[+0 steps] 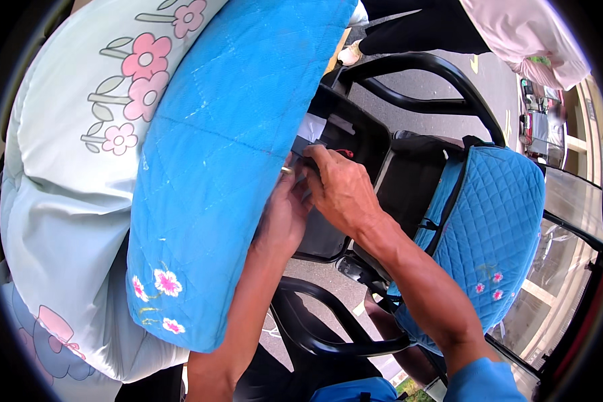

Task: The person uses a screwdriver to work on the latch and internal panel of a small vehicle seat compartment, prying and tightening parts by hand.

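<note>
My left hand [286, 209] and my right hand [343, 186] meet at the mouth of an open black storage bin [375, 124]. The right fingers are bent and closed on something small and dark that I cannot make out. Motion blurs the left fingers, partly hidden beside the right hand; a small shiny bit [286, 170] shows near their tips. Inside the bin lie a pale paper-like piece [311, 126] and a small red thing [345, 153]. Just left of my hands, a blue quilted cushion [214, 134] stands raised, with pink flowers embroidered at its near end.
A pale flower-print cover [53, 154] bulges on the left. Black curved armrests [442, 63] flank the bin, and a blue quilted backrest [496, 221] stands on the right. A person in a pink top [529, 33] and dark trousers is at the far side. A vehicle [544, 130] is beyond.
</note>
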{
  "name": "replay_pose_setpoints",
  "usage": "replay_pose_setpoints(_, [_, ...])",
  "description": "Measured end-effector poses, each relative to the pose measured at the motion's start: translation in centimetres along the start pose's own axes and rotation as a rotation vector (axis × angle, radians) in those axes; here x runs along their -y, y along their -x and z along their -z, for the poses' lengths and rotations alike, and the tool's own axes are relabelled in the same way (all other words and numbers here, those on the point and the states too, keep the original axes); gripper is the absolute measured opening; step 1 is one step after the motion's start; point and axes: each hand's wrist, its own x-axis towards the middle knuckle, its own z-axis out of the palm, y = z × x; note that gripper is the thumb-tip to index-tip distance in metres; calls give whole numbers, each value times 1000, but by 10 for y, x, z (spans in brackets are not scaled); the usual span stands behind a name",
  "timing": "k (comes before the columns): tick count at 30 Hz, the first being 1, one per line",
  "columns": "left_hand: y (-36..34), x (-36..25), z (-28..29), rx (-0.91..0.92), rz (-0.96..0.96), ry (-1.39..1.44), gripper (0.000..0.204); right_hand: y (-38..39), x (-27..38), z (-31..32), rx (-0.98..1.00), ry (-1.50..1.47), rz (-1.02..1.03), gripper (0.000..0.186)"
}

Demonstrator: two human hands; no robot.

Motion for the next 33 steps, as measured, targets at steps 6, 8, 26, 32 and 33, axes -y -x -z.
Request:
replay_pose_setpoints(6, [-1, -5, -2, -24, -32, 21, 54, -7, 2, -3, -11, -1, 22, 28])
replay_pose_setpoints(8, [-2, -5, -2, -29, -37, 14, 54, -7, 3, -3, 4, 2, 14, 27])
replay_pose_setpoints(26, [-8, 5, 11, -78, -15, 86, 35, -54, 16, 17, 142, 254, 378, 29])
replay_pose_setpoints(32, [-8, 3, 8, -144, 38, 81, 37, -50, 6, 7, 132, 240, 108, 27])
replay_pose_setpoints(33, [-10, 3, 10, -129, 37, 101, 37, -52, 0, 5, 38, 161, 283, 28])
